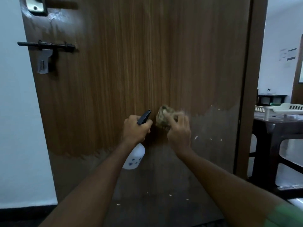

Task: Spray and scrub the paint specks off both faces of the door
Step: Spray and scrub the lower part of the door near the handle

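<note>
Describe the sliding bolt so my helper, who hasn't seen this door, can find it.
Start at the brown wooden door and go to its left edge. The bolt is the thin black horizontal rod there, below the shiny metal plate, with a grey flap hanging beneath it.

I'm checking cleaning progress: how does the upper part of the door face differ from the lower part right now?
The upper door face shows glossy, streaked wood grain; the lower door face looks dull and greyish. The upper part shows no white specks, while the lower part carries several paint specks. The right hand presses a scrub pad at their boundary; the left hand holds the spray bottle. Both belong to one brown panel.
</note>
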Motion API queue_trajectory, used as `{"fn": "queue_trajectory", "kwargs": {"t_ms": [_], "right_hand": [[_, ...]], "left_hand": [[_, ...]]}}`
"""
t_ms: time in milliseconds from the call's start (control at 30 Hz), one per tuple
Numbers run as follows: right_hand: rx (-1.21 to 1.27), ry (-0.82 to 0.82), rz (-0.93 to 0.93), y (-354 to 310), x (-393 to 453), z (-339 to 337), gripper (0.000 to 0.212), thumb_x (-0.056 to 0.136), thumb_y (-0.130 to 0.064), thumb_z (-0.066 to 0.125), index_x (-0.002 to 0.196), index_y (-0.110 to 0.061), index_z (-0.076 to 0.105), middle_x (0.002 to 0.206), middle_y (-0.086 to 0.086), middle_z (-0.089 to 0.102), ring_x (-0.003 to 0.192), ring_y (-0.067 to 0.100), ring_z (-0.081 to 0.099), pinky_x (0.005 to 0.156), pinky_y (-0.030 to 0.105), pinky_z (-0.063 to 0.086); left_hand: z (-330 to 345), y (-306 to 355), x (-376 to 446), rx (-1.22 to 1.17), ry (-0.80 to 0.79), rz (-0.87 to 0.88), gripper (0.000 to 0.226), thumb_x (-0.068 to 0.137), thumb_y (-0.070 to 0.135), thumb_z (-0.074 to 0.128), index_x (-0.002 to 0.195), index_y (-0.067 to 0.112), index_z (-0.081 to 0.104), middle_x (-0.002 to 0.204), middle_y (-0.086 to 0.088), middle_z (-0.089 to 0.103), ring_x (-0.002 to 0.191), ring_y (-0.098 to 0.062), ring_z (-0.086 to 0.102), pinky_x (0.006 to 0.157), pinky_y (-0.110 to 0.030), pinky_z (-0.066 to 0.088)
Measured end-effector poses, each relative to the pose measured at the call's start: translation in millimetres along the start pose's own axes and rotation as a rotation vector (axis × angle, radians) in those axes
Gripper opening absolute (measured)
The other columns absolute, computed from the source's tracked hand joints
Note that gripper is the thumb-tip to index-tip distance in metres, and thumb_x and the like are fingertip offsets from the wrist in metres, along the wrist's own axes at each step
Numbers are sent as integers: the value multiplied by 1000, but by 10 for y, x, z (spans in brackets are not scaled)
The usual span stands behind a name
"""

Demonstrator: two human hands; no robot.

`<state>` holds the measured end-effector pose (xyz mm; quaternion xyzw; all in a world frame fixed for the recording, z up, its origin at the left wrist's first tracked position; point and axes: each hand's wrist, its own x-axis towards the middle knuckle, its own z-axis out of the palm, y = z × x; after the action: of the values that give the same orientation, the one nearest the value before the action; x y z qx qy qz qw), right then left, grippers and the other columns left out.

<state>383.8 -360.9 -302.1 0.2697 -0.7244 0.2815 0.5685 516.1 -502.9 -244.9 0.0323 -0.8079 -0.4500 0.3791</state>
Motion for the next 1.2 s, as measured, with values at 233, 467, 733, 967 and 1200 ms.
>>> {"fn": "queue_trajectory", "kwargs": {"t_ms": [233,467,733,967,1200], "right_hand": [[14,-49,-88,193,48,-96,44,94,-15,51,135,-25,66,117,11,53,94,28,49,71,39,51],[-28,-141,-101,465,-470,-164,54,95,-16,50,148,-27,47,126,17,51,102,32,52,74,41,56],[68,73,289,380,672,-223,48,92,-10,47,135,-24,62,116,6,46,98,20,44,78,35,50],[-57,-178,-241,1014,-452,-258,48,89,-18,69,136,-20,63,118,11,47,94,27,48,70,41,53],[175,82,373,1270,800,-550,61,85,8,47,131,-26,67,107,0,47,96,20,48,90,43,49]], "left_hand": [[253,48,36,-50,-1,-32,26,95,14,67,77,-4,72,64,-12,72,41,-17,56,40,-25,43],[536,73,19,-68,-30,-41,25,96,15,67,77,-1,72,65,-11,72,42,-13,57,42,-26,44],[851,158,135,-121,-21,-71,24,96,21,69,79,5,74,69,-10,74,46,-17,60,45,-28,47],[1140,265,138,-102,-25,-59,28,94,18,67,71,4,73,64,-10,73,43,-18,58,46,-28,44],[1476,244,19,72,-148,-95,29,86,39,69,73,14,74,67,-2,75,61,-22,72,65,-46,62]]}}
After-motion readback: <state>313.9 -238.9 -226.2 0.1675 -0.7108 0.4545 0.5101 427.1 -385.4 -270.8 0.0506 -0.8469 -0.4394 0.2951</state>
